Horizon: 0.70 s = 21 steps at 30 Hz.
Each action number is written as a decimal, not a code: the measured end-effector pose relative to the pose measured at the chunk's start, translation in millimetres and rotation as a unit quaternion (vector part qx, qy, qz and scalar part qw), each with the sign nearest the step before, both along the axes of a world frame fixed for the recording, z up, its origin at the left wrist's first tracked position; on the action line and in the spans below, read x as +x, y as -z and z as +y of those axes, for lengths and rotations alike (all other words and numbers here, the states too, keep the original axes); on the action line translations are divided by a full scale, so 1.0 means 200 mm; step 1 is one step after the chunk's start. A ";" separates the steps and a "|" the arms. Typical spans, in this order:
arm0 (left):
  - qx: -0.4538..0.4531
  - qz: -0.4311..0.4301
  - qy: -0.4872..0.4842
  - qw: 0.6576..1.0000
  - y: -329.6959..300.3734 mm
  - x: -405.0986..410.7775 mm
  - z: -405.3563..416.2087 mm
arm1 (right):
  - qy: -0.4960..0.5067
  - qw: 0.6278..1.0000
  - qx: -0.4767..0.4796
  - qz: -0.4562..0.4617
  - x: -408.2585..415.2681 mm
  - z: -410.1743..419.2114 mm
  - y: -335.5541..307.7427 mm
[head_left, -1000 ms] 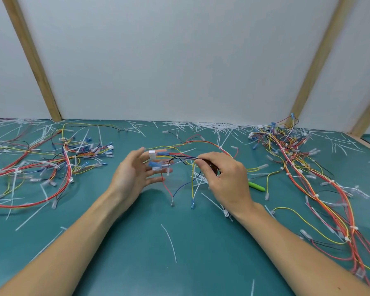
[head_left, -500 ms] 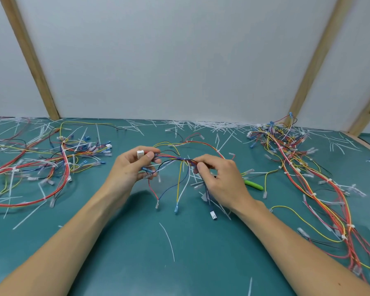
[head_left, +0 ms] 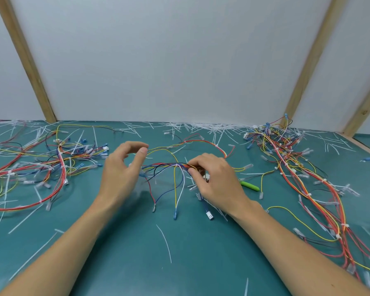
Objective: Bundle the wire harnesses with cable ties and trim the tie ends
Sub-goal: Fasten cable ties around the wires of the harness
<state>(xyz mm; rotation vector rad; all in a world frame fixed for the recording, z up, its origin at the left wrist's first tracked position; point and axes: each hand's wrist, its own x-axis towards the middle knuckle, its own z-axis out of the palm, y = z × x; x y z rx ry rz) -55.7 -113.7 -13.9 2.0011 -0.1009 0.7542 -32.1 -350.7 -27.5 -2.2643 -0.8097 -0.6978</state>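
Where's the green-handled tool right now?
In the head view, the green-handled tool lies on the green mat, just right of the right hand, between it and the right-side harness pile.

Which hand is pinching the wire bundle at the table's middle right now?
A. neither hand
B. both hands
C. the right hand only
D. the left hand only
C: the right hand pinches the wire bundle between thumb and fingertips, while the left hand hovers beside its loose end with fingers curled and apart, holding nothing.
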 end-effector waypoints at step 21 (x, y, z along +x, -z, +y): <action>-0.092 0.181 0.262 0.943 -0.05 -0.04 -0.04 | 0.026 0.973 -0.064 -0.219 -0.06 0.07 -0.05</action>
